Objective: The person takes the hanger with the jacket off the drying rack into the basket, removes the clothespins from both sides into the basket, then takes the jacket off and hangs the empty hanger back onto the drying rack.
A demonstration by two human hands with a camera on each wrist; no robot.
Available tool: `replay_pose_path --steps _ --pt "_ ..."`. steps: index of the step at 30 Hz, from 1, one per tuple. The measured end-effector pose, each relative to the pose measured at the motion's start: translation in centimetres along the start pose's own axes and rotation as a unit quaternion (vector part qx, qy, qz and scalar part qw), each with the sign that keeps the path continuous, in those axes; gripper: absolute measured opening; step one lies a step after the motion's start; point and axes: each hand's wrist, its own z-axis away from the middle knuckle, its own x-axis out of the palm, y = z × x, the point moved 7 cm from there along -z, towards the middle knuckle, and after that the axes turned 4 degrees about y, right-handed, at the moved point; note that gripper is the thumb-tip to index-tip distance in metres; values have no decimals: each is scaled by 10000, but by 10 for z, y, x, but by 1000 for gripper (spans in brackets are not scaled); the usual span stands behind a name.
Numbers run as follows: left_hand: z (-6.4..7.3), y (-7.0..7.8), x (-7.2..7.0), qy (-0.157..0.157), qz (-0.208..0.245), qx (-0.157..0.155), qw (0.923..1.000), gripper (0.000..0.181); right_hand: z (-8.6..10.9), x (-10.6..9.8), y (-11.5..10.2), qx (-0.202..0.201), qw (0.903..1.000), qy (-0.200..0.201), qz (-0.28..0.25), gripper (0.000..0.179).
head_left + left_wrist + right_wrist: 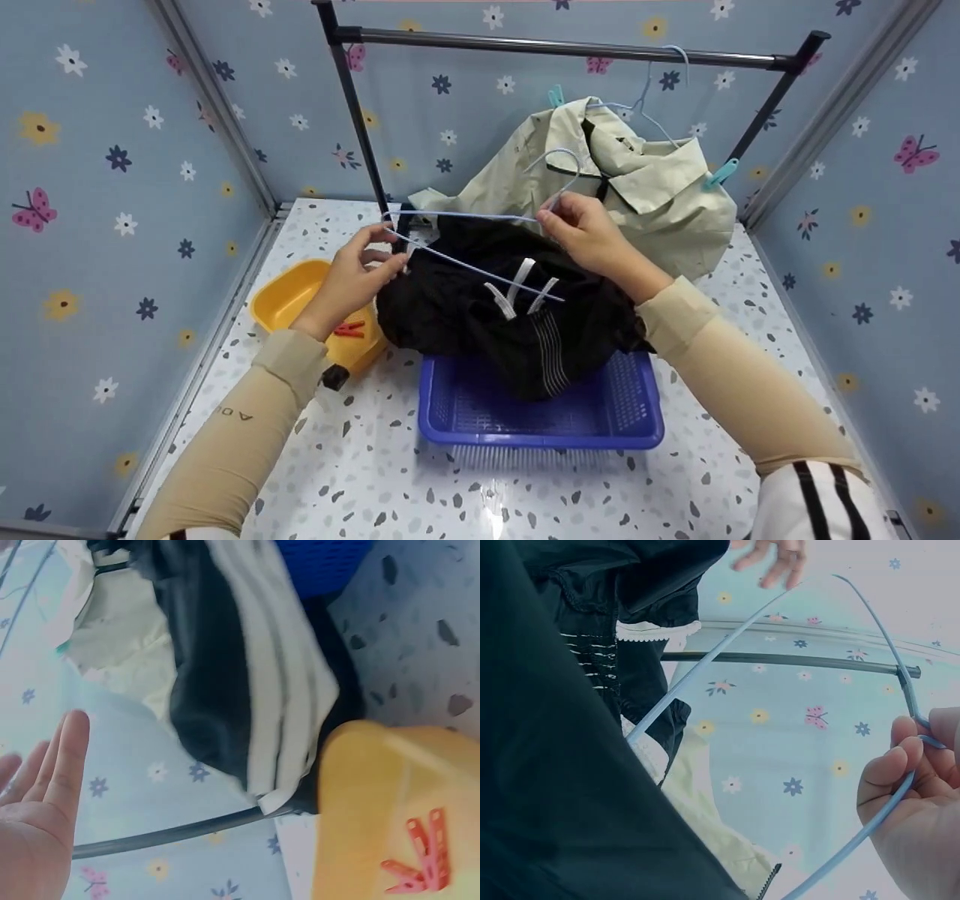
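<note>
My right hand (589, 232) pinches a light blue wire hanger (465, 216) just below its hook; in the right wrist view the fingers curl round the wire. My left hand (358, 274) is at the hanger's left end, and its fingers look straight and loose in the left wrist view. A black garment (465, 315) with white stripes and white stitched lines is bunched over the blue basket (540, 439). The hanger's lower bar crosses in front of this garment, and its right end disappears among the folds.
Behind stands a black rack (510, 46). From it a beige jacket (652, 210) hangs on another blue hanger (645, 94), with teal clothespins (721, 174) at its shoulders. A yellow tray (289, 289) with red clothespins (349, 328) sits at left. Patterned walls enclose the speckled table (360, 465).
</note>
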Motion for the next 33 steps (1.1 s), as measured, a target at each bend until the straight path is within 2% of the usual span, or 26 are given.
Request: replay_pose_path --steps 4,9,15,18,21,23,27,33 --pt "-5 14 -8 234 187 317 9990 56 -1 7 2 38 9998 -123 167 18" --pt "-10 30 -5 8 -148 645 9978 39 -1 14 6 136 9986 -292 411 23" --pt "-13 36 0 -233 -484 700 9961 27 0 20 7 206 9978 -415 473 22" --pt "-14 36 2 -295 -477 719 9958 25 1 22 9 276 9978 -489 339 22" --pt "-15 37 0 -228 -428 743 9961 23 2 23 10 349 9973 -633 149 18" --pt "-16 37 -3 -125 -425 786 9959 22 3 21 13 445 9965 -700 105 18" --pt "-17 36 -14 59 -443 836 9955 21 5 13 21 575 9951 -792 161 31" --pt "-16 34 -34 290 -429 805 9954 23 10 2 32 516 9950 -772 357 33"
